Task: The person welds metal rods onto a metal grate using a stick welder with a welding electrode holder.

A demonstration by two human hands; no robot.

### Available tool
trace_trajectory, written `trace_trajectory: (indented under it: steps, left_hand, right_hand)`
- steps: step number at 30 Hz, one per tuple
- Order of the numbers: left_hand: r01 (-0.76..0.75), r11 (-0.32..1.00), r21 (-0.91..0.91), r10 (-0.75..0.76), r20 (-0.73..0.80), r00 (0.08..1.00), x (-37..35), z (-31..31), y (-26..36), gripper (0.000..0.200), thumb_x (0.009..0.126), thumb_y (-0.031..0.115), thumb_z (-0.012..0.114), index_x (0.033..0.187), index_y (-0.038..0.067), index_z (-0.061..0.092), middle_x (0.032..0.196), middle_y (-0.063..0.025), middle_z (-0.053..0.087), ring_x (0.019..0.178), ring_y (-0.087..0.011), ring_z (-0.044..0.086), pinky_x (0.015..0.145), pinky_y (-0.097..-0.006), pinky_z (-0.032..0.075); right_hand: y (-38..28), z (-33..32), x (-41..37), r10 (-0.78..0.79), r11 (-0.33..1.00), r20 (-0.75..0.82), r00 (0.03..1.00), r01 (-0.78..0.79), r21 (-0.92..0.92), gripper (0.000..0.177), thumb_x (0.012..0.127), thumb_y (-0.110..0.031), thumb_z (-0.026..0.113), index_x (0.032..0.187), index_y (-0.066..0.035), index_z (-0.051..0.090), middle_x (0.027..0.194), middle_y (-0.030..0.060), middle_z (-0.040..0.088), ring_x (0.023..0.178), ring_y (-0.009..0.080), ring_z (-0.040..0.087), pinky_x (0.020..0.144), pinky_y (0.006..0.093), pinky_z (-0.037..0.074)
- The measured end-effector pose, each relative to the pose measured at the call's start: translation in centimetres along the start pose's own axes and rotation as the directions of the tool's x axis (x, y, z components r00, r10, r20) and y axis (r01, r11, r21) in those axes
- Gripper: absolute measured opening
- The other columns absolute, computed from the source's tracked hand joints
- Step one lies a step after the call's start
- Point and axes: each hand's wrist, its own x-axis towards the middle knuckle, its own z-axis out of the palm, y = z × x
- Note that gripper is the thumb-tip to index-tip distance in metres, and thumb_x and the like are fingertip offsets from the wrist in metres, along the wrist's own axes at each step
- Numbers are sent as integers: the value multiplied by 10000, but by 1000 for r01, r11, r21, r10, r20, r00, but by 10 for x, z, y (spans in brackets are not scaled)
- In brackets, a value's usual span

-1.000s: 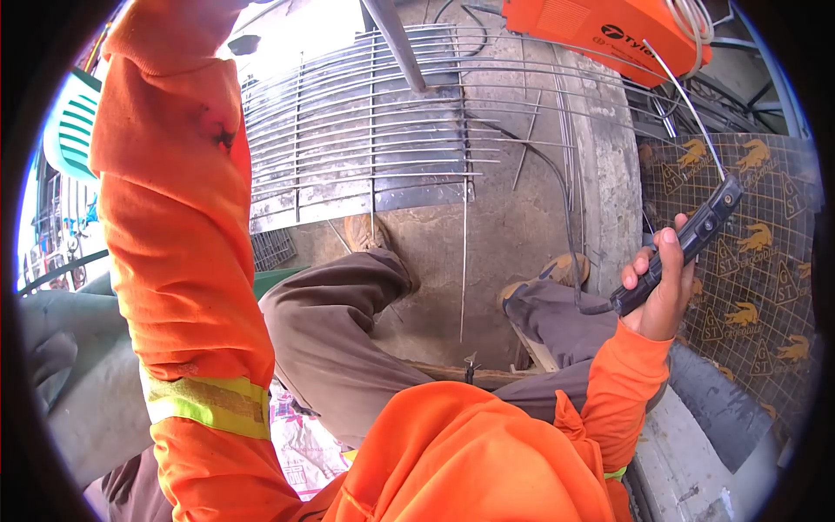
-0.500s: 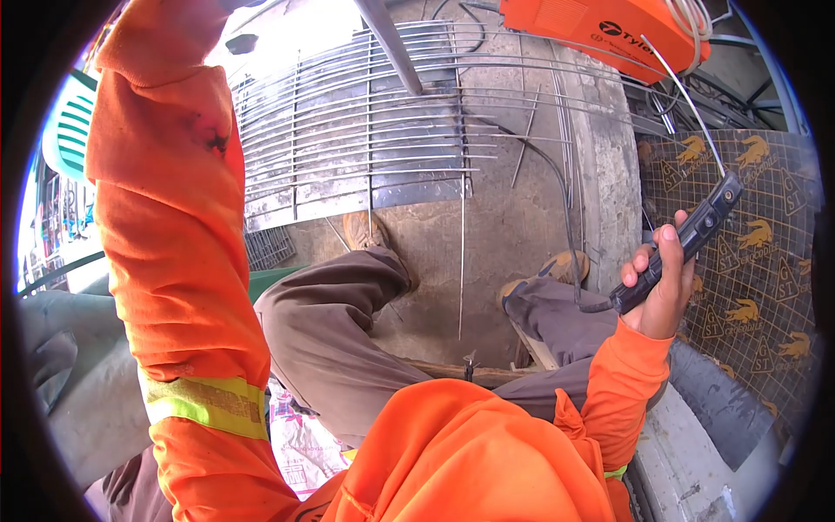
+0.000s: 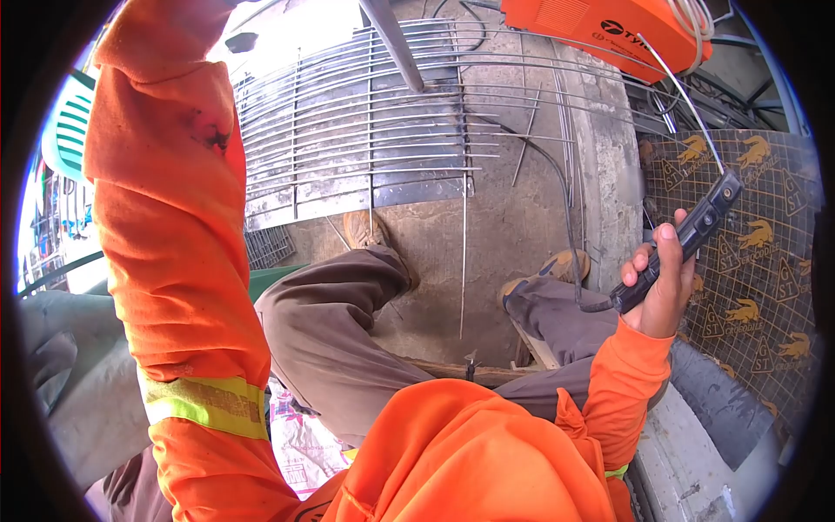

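Note:
My right hand (image 3: 663, 278) is closed around the black handle of a welding electrode holder (image 3: 680, 239). A thin welding rod (image 3: 683, 100) sticks out of its jaw, slanting up and to the left. From the lower end of the handle a black cable (image 3: 565, 187) runs across the floor. My left arm, in an orange sleeve (image 3: 178, 226), reaches up past the top edge, and the hand itself is out of sight. Beyond my feet lies a grid of thin metal bars (image 3: 370, 113) over a metal sheet (image 3: 348, 187). A grey metal tube (image 3: 391, 48) slants down onto the grid.
An orange machine (image 3: 583, 35) stands at the upper right, with a pale cable coiled on it. A dark board with crocodile prints (image 3: 748, 261) lies on the right beside a concrete ledge (image 3: 604, 174). A green plastic basket (image 3: 71, 126) is at far left.
Almost nothing differs. The rod's tip has shifted very slightly to the left, and my right hand keeps its hold on the electrode holder.

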Motion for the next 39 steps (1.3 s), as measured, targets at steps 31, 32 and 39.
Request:
trace_trajectory:
  steps: [31,32,39]
  left_hand:
    - [6,1000,-5,-5,126,992,-18,-10,14,361,948,333,683,1075,-3,652,767,-53,593,694,-145,606,584,-300,520]
    - [-87,991,100,85,24,996,-17,-2,10,365,941,328,688,1090,-5,663,782,-58,607,706,-155,611,619,-312,520]
    - [-247,961,122,256,-58,965,-12,5,-1,448,916,325,705,1179,-38,692,941,-113,694,883,-221,651,845,-356,508]
  right_hand:
    - [43,21,-23,-241,873,252,937,323,-365,744,822,38,765,1439,-21,355,1064,84,543,882,159,675,749,251,570]
    - [48,21,-23,-285,847,291,913,382,-370,755,811,54,764,1440,-25,354,1076,93,550,896,161,677,751,245,568]
    - [71,25,-20,-415,755,381,826,546,-363,759,781,96,743,1425,-35,363,1089,114,584,861,149,679,739,246,561]
